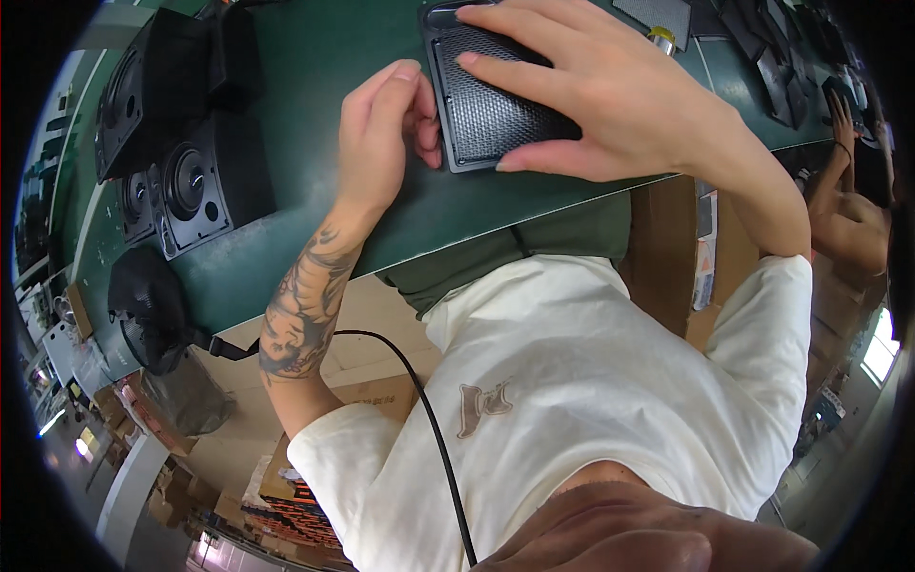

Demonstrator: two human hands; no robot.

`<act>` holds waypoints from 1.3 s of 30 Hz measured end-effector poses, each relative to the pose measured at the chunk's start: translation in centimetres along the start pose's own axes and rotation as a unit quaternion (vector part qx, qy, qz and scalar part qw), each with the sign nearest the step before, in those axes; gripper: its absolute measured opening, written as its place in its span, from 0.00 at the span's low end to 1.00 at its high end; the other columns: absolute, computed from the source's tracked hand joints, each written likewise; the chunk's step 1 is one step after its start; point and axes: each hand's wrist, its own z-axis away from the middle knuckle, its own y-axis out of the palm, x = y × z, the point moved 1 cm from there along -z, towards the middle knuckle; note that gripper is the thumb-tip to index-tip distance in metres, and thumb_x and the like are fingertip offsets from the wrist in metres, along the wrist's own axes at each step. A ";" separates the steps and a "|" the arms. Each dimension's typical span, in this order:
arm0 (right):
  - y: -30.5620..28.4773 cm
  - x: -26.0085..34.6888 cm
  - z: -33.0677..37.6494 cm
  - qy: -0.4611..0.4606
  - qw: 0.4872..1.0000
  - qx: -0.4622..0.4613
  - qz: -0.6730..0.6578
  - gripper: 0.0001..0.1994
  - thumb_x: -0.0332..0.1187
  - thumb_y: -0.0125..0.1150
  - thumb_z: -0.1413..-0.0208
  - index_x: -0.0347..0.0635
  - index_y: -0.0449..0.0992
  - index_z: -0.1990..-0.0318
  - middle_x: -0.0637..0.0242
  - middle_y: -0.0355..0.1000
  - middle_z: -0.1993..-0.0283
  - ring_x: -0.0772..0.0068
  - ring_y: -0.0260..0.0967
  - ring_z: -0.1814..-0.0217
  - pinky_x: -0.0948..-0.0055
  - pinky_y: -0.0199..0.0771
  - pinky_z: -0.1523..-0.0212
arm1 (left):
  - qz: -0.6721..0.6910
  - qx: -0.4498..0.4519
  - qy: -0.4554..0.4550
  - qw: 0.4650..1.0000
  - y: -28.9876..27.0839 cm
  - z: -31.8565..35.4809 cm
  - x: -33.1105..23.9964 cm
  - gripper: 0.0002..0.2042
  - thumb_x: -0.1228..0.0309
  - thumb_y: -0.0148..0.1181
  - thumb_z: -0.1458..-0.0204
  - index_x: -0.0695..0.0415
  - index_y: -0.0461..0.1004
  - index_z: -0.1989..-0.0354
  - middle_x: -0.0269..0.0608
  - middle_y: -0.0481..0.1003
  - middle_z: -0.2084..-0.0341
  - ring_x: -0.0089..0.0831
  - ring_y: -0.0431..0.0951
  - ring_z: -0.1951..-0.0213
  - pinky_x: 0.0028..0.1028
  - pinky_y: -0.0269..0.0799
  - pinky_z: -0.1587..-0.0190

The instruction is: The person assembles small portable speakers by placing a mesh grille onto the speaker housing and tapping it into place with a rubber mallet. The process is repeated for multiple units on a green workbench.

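Note:
A black speaker cabinet or panel with a mesh grille front (486,119) lies on the green tabletop at the far middle, mesh facing up. My right hand (605,91) is spread over it from the right, its fingers apart and its thumb by the near edge. Close against the left edge of the grille piece, my left hand (381,129) is closed, thumb against the curled fingers. What those fingers hold, if anything, is hidden. The grille's right part lies under my right hand.
Several black speakers (191,186) stand on the left of the green table (295,143). A black mesh-like bag (148,300) hangs at its left edge. A yellow-topped roll or can (660,38) and black panels (772,81) lie at right. Another person's arm (843,162) shows far right.

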 end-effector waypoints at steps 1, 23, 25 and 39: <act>0.3 -0.1 -0.3 -0.004 1.000 0.005 0.007 0.32 0.49 0.70 0.44 0.28 0.73 0.43 0.35 0.65 0.36 0.38 0.67 0.37 0.53 0.69 0.36 | 0.012 0.008 -0.008 1.000 0.1 0.0 0.1 0.19 0.59 0.46 0.30 0.60 0.70 0.71 0.35 0.69 0.84 0.23 0.69 0.84 0.23 0.66 0.80; 1.7 -1.6 -0.4 -0.048 0.998 0.020 -0.031 0.29 0.48 0.68 0.42 0.32 0.74 0.43 0.35 0.62 0.34 0.36 0.64 0.36 0.47 0.66 0.35 | 0.021 0.001 -0.013 1.000 1.1 0.0 0.9 0.20 0.57 0.49 0.29 0.57 0.69 0.72 0.33 0.68 0.84 0.21 0.69 0.82 0.23 0.67 0.77; 1.5 -1.3 -0.5 -0.041 0.998 0.038 -0.031 0.29 0.48 0.68 0.41 0.33 0.74 0.42 0.35 0.61 0.34 0.36 0.64 0.36 0.46 0.66 0.35 | 0.021 -0.001 -0.021 1.000 0.9 0.0 0.8 0.20 0.57 0.48 0.29 0.57 0.68 0.73 0.33 0.68 0.84 0.22 0.69 0.82 0.23 0.67 0.77; 0.6 0.5 -0.2 -0.024 0.995 0.095 0.021 0.29 0.48 0.63 0.37 0.33 0.72 0.38 0.33 0.60 0.32 0.34 0.58 0.27 0.38 0.57 0.28 | 0.005 -0.016 -0.009 1.000 1.0 0.1 1.5 0.17 0.57 0.48 0.29 0.56 0.69 0.67 0.30 0.67 0.78 0.19 0.68 0.78 0.23 0.68 0.76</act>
